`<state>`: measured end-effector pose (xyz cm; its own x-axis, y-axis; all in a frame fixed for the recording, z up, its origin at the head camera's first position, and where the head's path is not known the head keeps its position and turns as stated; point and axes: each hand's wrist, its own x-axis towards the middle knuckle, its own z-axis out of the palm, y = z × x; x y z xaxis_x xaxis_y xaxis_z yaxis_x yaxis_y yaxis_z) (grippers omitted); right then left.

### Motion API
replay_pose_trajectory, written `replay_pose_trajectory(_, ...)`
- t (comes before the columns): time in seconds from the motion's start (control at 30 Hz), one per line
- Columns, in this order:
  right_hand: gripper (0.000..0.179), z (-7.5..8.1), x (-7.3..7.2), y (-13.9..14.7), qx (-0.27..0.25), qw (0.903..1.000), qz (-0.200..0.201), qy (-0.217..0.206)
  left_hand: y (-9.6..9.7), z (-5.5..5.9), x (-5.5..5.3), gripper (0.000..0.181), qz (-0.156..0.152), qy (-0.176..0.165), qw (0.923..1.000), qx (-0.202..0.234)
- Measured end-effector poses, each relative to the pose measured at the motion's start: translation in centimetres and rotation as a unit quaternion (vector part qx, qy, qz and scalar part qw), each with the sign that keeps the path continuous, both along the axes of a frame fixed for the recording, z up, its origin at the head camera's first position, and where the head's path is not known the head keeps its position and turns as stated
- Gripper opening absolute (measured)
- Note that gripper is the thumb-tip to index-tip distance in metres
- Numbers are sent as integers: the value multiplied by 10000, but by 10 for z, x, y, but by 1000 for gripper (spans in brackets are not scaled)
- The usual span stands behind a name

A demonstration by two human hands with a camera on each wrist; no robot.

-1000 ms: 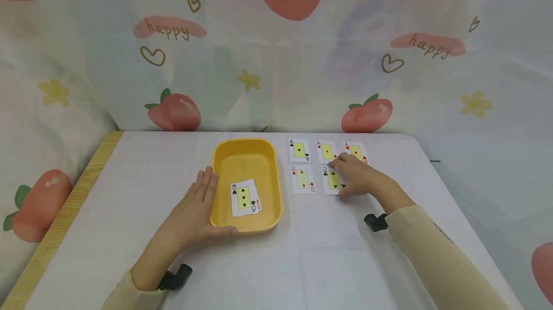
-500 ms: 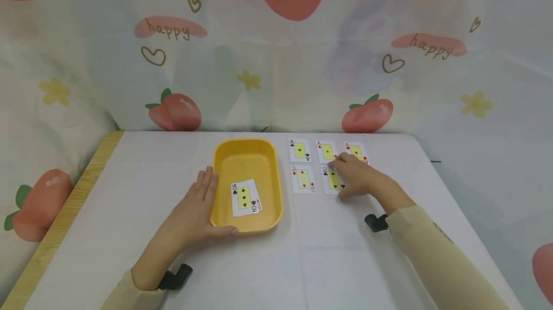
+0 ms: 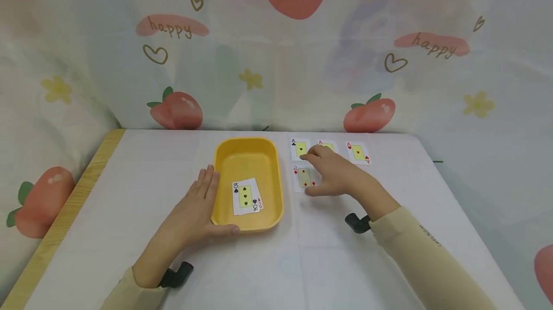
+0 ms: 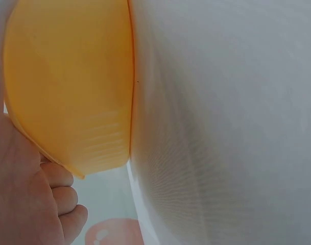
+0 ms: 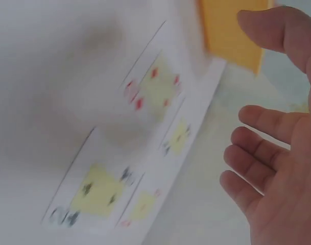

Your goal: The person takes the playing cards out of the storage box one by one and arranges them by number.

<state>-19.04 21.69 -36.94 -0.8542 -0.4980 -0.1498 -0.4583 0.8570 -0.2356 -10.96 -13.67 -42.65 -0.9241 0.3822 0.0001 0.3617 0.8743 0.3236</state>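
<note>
My left hand (image 3: pixel 190 216) rests along the left side of a yellow tray (image 3: pixel 246 163), fingers straight and thumb at its front rim. In the tray a three of spades (image 3: pixel 245 196) partly covers a red-suited card. My right hand (image 3: pixel 337 171) reaches over the two of diamonds (image 3: pixel 304 178) with fingers spread, nothing between them. Beneath that hand lies the two of clubs (image 5: pixel 96 191), blurred in the right wrist view and hidden in the head view. Behind stand out the ace of clubs (image 3: pixel 299 149), the partly covered ace of diamonds (image 3: pixel 327 144) and the ace of hearts (image 3: pixel 358 152).
A white cloth (image 3: pixel 259 271) covers the table, with a wooden edge (image 3: pixel 65 214) showing at the left. A fruit-printed backdrop (image 3: pixel 294 70) rises behind the table. Black wrist devices (image 3: pixel 177 275) sit by both sleeves.
My right hand has left the two of clubs, which it was touching, and moved left over the two of diamonds. The ace of hearts is now uncovered. My left hand stays at the tray.
</note>
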Motion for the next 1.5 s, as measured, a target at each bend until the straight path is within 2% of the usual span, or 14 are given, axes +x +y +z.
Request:
replay_pose_trajectory(0.13,82,7,4,-26,-131,9994,285,108,0,0,0,141,47,-45,10000,-9)
replay_pose_trajectory(0.33,84,8,9,-60,52,9979,614,197,0,-1,-1,142,54,-69,10000,-38)
replay_pose_trajectory(0.73,88,-5,9,-98,188,9922,1214,204,0,0,-2,141,25,-84,10000,-48)
replay_pose_trajectory(1.2,88,-22,7,-136,689,9871,1445,61,-3,2,-2,139,-118,64,9999,16)
replay_pose_trajectory(1.5,91,-31,8,-146,1008,9830,1533,76,-4,0,-1,142,-189,133,9997,35)
